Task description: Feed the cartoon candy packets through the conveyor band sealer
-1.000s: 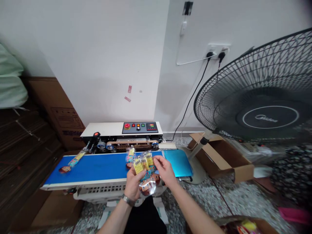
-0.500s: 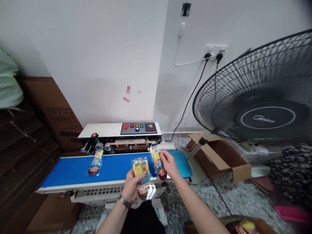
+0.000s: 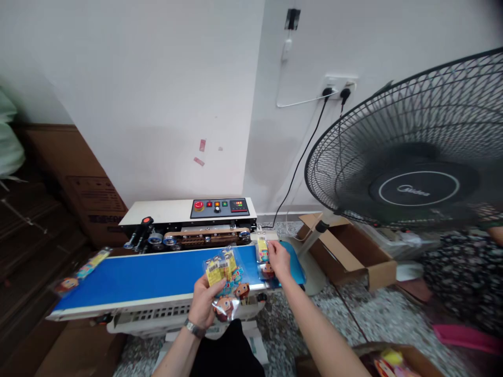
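Note:
My left hand (image 3: pixel 203 302), with a metal watch at the wrist, is closed on a bunch of clear plastic packets (image 3: pixel 220 269) with yellow barcode labels and cartoon faces, in front of the blue conveyor belt (image 3: pixel 157 277). Another cartoon face shows at the bunch's right side; I cannot tell whether that packet is in the hand or behind it. At the belt's right end, my right hand (image 3: pixel 280 260) pinches one similar packet (image 3: pixel 264 256) by its right edge. One more packet (image 3: pixel 84 269) lies slanted at the belt's far left end, partly over the edge.
Behind the belt stands the sealing machine (image 3: pixel 157 212) with its lit control panel (image 3: pixel 220 208). A large black fan (image 3: pixel 412 157) fills the right side. An open cardboard box (image 3: pixel 349 251) sits beneath it. Another box with colourful items (image 3: pixel 393 361) is at the lower right.
The packet on the left of the belt has travelled to its far left end. My right hand and its packet are slightly farther right. The bunch in my left hand looks more spread.

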A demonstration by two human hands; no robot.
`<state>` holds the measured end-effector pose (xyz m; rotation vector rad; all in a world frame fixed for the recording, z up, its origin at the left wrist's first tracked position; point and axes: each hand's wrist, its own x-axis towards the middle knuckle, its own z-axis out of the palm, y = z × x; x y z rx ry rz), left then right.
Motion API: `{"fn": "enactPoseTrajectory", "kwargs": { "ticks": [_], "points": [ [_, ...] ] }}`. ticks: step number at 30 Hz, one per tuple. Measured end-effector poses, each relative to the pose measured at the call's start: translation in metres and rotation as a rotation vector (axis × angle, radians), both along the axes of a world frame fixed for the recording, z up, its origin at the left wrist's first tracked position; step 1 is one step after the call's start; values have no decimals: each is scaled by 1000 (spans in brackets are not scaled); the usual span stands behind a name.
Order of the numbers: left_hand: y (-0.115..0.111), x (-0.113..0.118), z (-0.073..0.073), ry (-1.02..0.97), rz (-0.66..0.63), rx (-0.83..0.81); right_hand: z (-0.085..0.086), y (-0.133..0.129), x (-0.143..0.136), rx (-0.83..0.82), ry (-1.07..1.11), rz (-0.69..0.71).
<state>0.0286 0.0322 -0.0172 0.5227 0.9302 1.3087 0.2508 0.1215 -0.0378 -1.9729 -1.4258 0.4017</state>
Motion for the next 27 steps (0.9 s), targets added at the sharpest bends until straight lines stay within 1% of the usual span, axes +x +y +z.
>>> {"fn": "enactPoseTrajectory", "kwargs": {
  "ticks": [1,3,6,9,10,12,14,15,16,17,18,19,22,23,25,27],
  "points": [
    [0,-1,1,2,-1,-3,0,5,1,-38,-46,-10],
    [-1,-1,3,2,-12,-9,0,15,-3,-67,-71,5],
    [-2,0,5,2,-21,-11,1,25,-19,-75,-70,58],
    [-2,1,8,4,-3,-11,6,21,-35,-44,-53,108],
    [-2,1,8,0,2,-9,8,15,-39,-3,2,147],
    [-1,2,9,-16,4,-1,11,-3,-47,63,241,292],
    [0,5,9,-31,3,10,14,-24,-53,57,542,500],
    [1,6,9,-35,1,14,15,-34,-55,29,647,586],
    [1,8,9,-36,-1,16,15,-41,-56,9,706,639],
    [1,9,9,-34,-1,14,14,-46,-55,10,724,655],
    [1,11,8,-31,0,6,13,-48,-52,33,718,629],
    [1,12,8,-26,2,-7,11,-47,-47,68,698,569],
    [0,12,6,-18,30,-49,4,-30,-22,155,540,311],
    [-1,11,5,-17,39,-58,1,-23,-13,152,457,232],
    [-2,8,3,-10,52,-69,-5,-10,1,90,302,112],
    [-3,6,2,8,60,-72,-10,0,6,18,226,59]
  ]
}}
